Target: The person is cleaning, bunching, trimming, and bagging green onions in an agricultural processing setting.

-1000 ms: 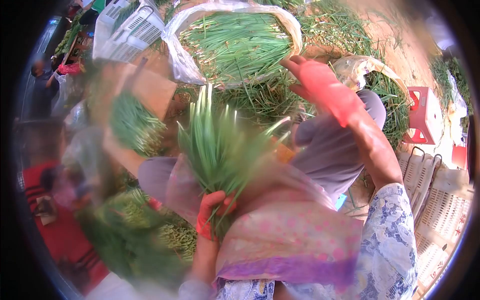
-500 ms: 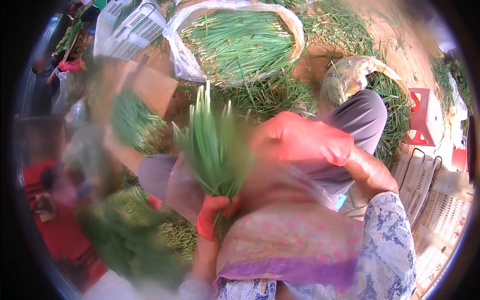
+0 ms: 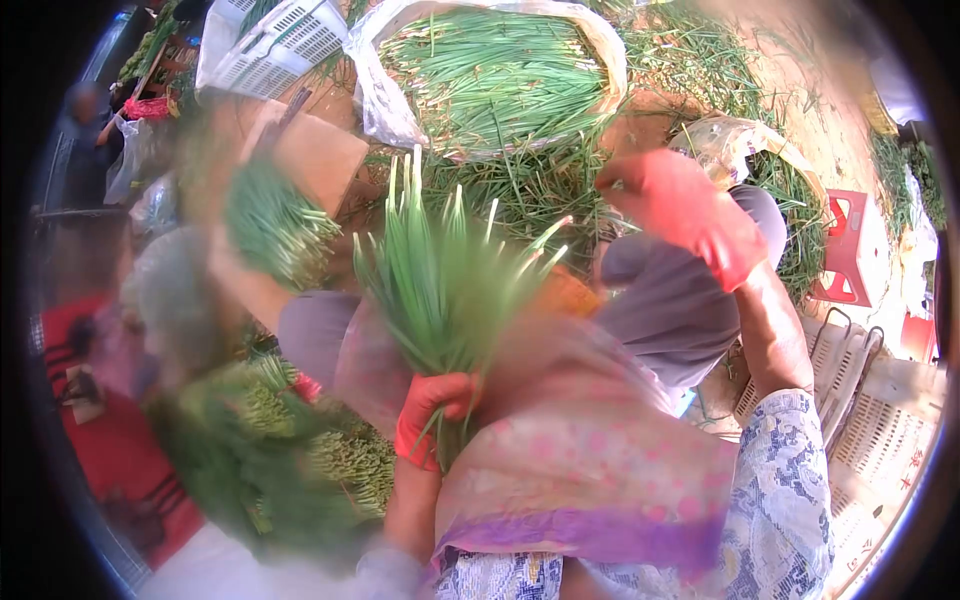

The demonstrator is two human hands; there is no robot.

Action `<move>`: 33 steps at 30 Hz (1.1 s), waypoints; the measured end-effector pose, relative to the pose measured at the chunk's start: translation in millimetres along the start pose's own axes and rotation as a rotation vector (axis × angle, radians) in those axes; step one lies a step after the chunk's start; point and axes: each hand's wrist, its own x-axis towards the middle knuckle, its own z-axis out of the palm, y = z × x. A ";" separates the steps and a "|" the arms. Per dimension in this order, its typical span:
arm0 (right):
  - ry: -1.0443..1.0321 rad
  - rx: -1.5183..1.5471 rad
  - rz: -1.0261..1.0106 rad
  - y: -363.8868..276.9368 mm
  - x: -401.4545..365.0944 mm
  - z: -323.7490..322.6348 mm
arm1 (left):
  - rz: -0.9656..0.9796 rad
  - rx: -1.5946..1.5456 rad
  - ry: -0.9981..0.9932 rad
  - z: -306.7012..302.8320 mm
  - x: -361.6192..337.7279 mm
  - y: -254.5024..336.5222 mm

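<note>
My left hand (image 3: pixel 435 408), in a red glove, is closed around the lower leaves of a bunch of chives (image 3: pixel 405 290). The bunch stands upright over my lap, its pale stem ends pointing away from me and partly fanned out. A blur in the picture veils its right side. My right hand (image 3: pixel 685 210), also gloved in red, is raised above my right knee, apart from the bunch. Its fingers are curled together, pointing left; whatever they may hold is hidden. A pinkish, spotted apron (image 3: pixel 590 470) with a purple edge covers my lap.
A clear plastic bag (image 3: pixel 375 85) of chives lies ahead, loose green trimmings (image 3: pixel 530 195) before it. Further right are another filled bag (image 3: pixel 715 145), a red crate (image 3: pixel 848 245) and white baskets (image 3: pixel 880 430). More bundles (image 3: pixel 275 225) lie left, beside cardboard (image 3: pixel 315 160).
My right hand has moved from beside the bunch up and to the right, over my knee. The left hand keeps its hold, and the bunch's stem ends on the right now show.
</note>
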 end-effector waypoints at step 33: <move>0.093 0.266 0.400 111.0 63.4 25.0 | 0.003 -0.163 0.115 -3.9 -26.6 0.7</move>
